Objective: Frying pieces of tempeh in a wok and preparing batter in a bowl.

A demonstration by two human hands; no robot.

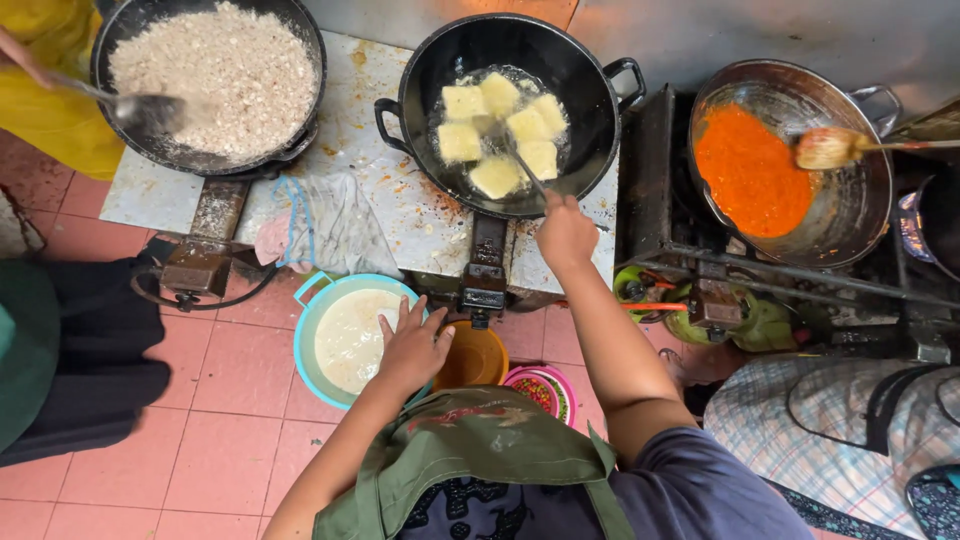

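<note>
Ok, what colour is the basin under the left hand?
Light blue, holding pale batter; the basin sits on the floor beneath the left hand. Head view shows it best.

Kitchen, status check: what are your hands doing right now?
Right hand grips utensil, turning battered squares in black wok. Left hand over batter bucket. Nothing blocking.

A busy cooking kitchen: 3 big round pans sit on gas burners, a black wok [520,70] frying pale squares in oil, another [215,85] full of white crumbs, a steel one [850,210] of orange-red sauce, above pink floor tiles [240,370].
</note>
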